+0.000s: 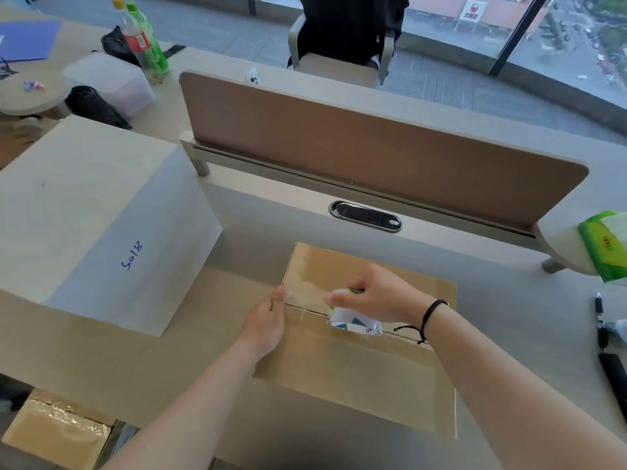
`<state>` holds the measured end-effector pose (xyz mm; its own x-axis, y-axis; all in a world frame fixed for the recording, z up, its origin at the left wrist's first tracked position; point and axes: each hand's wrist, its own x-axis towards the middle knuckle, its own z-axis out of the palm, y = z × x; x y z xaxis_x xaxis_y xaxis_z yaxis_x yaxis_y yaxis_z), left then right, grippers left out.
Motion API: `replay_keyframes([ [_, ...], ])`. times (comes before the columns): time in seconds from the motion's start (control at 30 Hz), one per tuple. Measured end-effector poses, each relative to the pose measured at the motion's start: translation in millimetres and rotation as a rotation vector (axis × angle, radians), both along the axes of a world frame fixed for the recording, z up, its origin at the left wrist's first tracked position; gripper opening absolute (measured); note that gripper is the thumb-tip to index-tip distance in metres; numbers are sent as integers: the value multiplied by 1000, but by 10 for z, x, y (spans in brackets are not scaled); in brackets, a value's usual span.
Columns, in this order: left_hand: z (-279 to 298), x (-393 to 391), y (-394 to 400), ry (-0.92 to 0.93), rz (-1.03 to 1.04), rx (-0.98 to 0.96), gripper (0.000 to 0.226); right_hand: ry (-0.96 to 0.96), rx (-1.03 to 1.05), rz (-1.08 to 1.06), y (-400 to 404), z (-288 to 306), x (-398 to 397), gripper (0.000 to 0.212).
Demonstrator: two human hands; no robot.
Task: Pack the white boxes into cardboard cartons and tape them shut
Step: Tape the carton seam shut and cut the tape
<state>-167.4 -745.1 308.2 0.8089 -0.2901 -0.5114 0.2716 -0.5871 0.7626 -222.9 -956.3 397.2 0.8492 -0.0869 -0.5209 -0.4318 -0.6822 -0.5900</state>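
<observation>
A small cardboard carton (356, 368) lies on the desk in front of me with its top flaps closed. Clear tape covers the left part of the centre seam. My right hand (376, 295) grips a roll of clear tape (353, 320) with a white printed core, standing on the seam near the middle. My left hand (268, 320) presses the tape end against the carton's left edge with its fingertips. A strip of tape stretches between the two hands. The carton's inside is hidden.
A big carton (95, 212) marked "5018" stands at the left on flat cardboard (101, 361). A taped carton (57, 432) sits low at the bottom left. A brown divider panel (373, 144) runs behind. Pens (602, 330) and a green tissue pack (607, 245) lie right.
</observation>
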Motion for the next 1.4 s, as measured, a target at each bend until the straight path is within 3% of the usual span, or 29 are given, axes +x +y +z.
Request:
replay_keyframes([
  [0.13, -16, 14, -12, 52, 64, 0, 56, -35, 304, -193, -168, -107, -152, 58],
  [0.27, 52, 148, -89, 84, 87, 73, 65, -90, 418, -290, -171, -203, -286, 52],
  [0.63, 25, 362, -340, 22, -45, 164, 64, -103, 212, -221, -59, -100, -239, 62],
  [0.8, -7, 374, -321, 18, -18, 102, 59, -34, -19, -226, -202, -52, -318, 60],
  [0.9, 0, 366, -325, 27, -7, 92, 60, -47, -160, -114, -208, -26, -360, 59],
  [0.97, 18, 350, -342, 9, -18, 104, 58, -59, -121, -69, -254, -21, -390, 61],
  [1.13, 42, 341, -349, 17, 1, 92, 56, -65, 356, -239, -525, -137, -518, 79],
  [1.2, 12, 348, -345, 28, 3, 80, 57, -68, 481, -262, -525, -181, -564, 73],
  [1.27, -3, 347, -341, 33, 3, 71, 57, -92, 486, -245, -500, -163, -573, 59],
  [1.4, -24, 355, -327, 39, -7, 55, 55, -99, 198, -246, -559, -115, -590, 58],
])
